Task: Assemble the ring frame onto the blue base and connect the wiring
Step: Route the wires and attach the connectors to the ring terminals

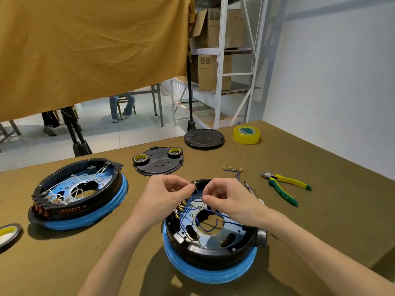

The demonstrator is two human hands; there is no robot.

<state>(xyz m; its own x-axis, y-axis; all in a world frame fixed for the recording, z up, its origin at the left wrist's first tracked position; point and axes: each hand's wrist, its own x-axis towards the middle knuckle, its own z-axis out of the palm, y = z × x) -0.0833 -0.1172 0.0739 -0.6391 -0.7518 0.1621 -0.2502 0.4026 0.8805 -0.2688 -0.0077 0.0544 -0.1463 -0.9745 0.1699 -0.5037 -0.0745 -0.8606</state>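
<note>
A black ring frame [213,256] sits on a blue base [205,272] at the near centre of the table. Blue wires [193,207] with brass terminals cross its open middle. My left hand [164,197] and my right hand [229,199] hover over the frame's far rim, each pinching a blue wire between thumb and forefinger. The fingertips nearly meet above the rim. A loose bundle of blue wires with brass lugs [234,170] lies on the table behind the frame.
A second ring frame on a blue base [85,216] with white wires stands at the left. A black cover plate [158,161] carries two tape rolls. Behind are a black round lid [204,137] and yellow tape [246,134]. Yellow-green pliers [284,185] lie right. Another tape roll [8,233] lies at the left edge.
</note>
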